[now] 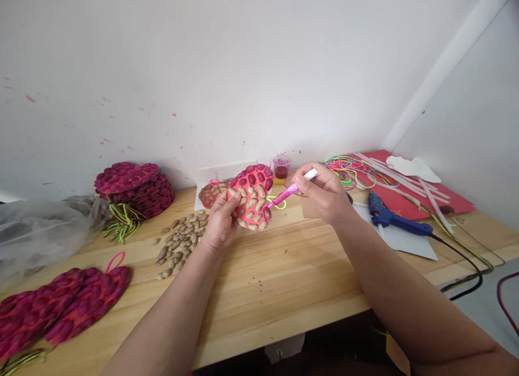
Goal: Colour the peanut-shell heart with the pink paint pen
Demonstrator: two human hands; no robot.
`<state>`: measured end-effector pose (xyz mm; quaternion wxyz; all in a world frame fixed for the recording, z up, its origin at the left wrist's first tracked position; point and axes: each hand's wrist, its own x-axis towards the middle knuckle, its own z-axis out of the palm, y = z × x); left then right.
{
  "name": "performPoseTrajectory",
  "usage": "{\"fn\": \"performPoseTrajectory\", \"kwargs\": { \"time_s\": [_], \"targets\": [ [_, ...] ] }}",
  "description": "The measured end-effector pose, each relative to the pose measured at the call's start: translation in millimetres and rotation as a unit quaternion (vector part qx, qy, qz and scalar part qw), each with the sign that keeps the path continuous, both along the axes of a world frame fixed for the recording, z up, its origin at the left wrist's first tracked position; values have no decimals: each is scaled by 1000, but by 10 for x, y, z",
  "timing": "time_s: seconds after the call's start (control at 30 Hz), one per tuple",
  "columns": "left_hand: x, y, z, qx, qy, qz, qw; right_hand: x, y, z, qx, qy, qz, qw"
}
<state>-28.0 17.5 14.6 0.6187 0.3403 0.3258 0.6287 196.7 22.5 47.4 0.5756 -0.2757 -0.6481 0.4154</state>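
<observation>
My left hand pinches the left edge of a red peanut-covered card, held tilted above the table. Peanuts along its top and upper right are painted dark magenta; the lower ones show bare tan shells. In my right hand is a paintbrush with a white end and a pink-stained shaft. Its tip meets the card's right edge, by a peanut. Behind the card stands a clear cup of dark pink liquid. Another red peanut piece lies partly hidden on white paper.
Loose peanuts lie left of my hand. Stacked magenta pieces stand at back left, with more finished pieces in front and plastic sheeting beside. At right are a blue glue gun, colored cords, glue sticks and red sheets.
</observation>
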Motion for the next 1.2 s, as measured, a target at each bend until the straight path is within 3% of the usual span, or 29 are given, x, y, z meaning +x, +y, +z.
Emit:
{"fn": "performPoseTrajectory", "kwargs": {
  "time_s": [0.2,0.4,0.6,1.2],
  "targets": [
    [1,-6,17,4,0,1,1000,-3,-13,6,-2,-7,-29,1000],
    [-23,26,-15,-8,-11,5,1000,-1,-28,26,19,-18,5,1000],
    [-33,38,-34,-9,-7,2,1000,-7,-17,8,1,9,-29,1000],
    [-29,43,-84,-6,-15,-22,1000,-37,-24,31,5,9,-7,1000]
  ]
}}
